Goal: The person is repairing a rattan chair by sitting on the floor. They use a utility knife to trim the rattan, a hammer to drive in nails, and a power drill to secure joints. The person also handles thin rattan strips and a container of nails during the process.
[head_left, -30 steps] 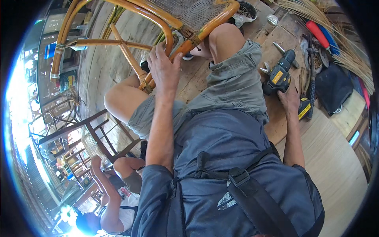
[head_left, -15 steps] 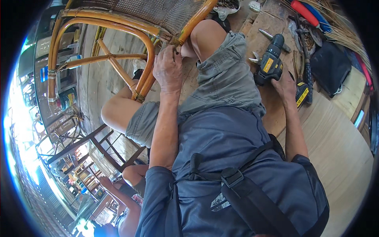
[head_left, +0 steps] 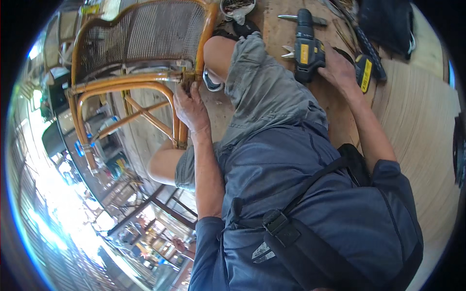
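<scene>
My left hand (head_left: 191, 107) grips the orange rattan chair frame (head_left: 127, 81) near the joint where the curved leg meets the seat rail. The chair has a woven cane seat (head_left: 141, 36) and lies tilted in front of my knees. My right hand (head_left: 338, 67) holds a black and yellow cordless drill (head_left: 307, 48) by its handle, resting it on the wooden floor beside my right thigh. I am seated, in grey shorts and a blue shirt with a black shoulder strap.
Pliers (head_left: 288, 51) and a metal tool (head_left: 291, 18) lie on the floorboards near the drill. A bowl (head_left: 237, 7) sits above my knee, a black bag (head_left: 388, 22) at the upper right. Chair frames stand at the left, and pale plywood (head_left: 417, 126) lies at right.
The view has swung, so the chair now shows its woven seat. My left hand slid along the frame to the joint. The drill stays in my right hand on the floor.
</scene>
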Demonstrator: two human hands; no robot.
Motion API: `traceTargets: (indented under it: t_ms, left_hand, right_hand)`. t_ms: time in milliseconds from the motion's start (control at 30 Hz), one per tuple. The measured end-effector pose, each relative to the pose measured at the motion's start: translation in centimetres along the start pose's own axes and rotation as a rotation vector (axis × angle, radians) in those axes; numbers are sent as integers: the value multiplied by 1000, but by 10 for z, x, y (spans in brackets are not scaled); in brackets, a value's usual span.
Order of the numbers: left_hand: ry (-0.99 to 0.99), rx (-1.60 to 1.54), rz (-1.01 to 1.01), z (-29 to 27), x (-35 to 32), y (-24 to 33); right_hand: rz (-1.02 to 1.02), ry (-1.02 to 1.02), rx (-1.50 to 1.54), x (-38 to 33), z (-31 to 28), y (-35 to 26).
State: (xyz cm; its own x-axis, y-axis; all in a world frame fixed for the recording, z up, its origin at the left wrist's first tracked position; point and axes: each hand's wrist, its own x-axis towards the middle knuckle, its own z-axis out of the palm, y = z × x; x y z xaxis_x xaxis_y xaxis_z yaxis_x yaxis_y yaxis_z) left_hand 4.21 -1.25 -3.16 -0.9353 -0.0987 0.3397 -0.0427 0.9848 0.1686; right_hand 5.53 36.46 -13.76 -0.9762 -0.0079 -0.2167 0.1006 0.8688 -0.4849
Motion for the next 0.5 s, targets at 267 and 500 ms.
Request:
traceTargets:
  t_ms: [267,500]
  left_hand:
    - [-71,-188,-169,-5,-3,11]
    - [-102,-427,-347,-3,-26,-9]
  right_hand:
    - [10,30,11,-4,-7,-2]
    - [137,-88,134,-3,-42,-14]
